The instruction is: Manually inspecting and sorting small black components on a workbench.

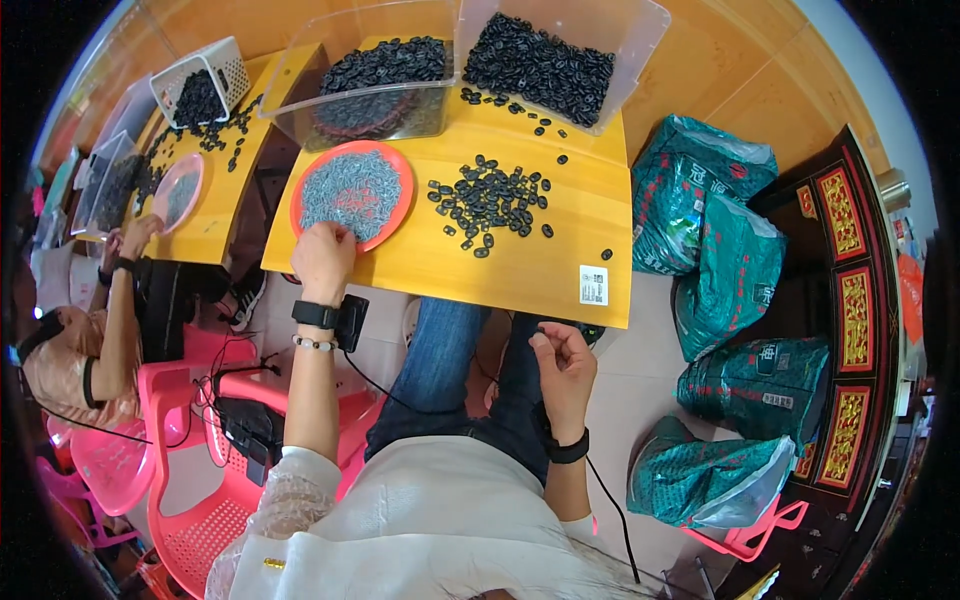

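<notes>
An orange-red round plate point(405, 180) on the yellow table carries a heap of small silver screw-like metal pieces point(345, 185). My left hand point(324, 262) reaches over its near rim, fingers bent together at the heap; whatever they pinch is too small to make out. Off the table's front edge, above my lap, my right hand point(563, 365) has thumb and forefinger pressed together. Something dark shows at those fingertips, but its kind is unclear. Between the hands, farther back, lies a loose pile of small black oval pieces with holes point(492, 200).
Two clear bins point(440, 120) point(640, 30) of black pieces stand at the table's back. Green bags point(730, 260) rest on the floor to the right, beside a dark carved cabinet point(850, 330). At left, another person point(90, 350) works at a second table; pink chairs point(190, 500) stand nearby.
</notes>
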`<state>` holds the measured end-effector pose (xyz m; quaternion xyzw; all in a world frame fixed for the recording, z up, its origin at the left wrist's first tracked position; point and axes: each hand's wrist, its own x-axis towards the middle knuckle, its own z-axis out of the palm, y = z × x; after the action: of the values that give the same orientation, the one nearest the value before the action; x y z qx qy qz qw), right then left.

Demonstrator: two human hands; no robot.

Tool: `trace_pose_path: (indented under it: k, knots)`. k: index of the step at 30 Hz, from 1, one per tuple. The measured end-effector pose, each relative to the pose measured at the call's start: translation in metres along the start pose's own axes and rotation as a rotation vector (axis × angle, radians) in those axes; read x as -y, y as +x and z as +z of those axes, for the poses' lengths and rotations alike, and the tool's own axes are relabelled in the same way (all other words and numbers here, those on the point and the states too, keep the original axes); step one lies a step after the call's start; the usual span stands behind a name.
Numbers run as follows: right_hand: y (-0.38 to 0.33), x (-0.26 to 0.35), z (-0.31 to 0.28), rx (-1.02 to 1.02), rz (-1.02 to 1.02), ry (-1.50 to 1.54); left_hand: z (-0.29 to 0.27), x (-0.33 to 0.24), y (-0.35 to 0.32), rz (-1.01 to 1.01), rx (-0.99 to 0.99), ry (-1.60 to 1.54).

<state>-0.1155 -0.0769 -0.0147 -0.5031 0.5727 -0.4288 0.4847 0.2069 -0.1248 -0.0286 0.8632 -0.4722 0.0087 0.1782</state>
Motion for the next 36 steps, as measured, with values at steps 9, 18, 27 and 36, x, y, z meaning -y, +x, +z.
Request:
trace_pose_path:
  k: [9,18,27,36]
  knots:
    - [0.005,-0.001,0.009,0.006,-0.047,0.043,-0.002,-0.004,0.002,-0.048,-0.078,-0.128]
    - [0.032,0.030,0.029,0.063,0.012,0.253,-0.002,-0.039,-0.019,0.133,0.259,-1.142]
    - [0.027,0.048,0.023,0.127,-0.132,0.189,-0.043,-0.127,-0.083,0.448,0.363,-1.024]
    - [0.015,0.044,0.008,0.122,-0.113,0.190,-0.051,-0.133,-0.094,0.705,0.305,-0.903]
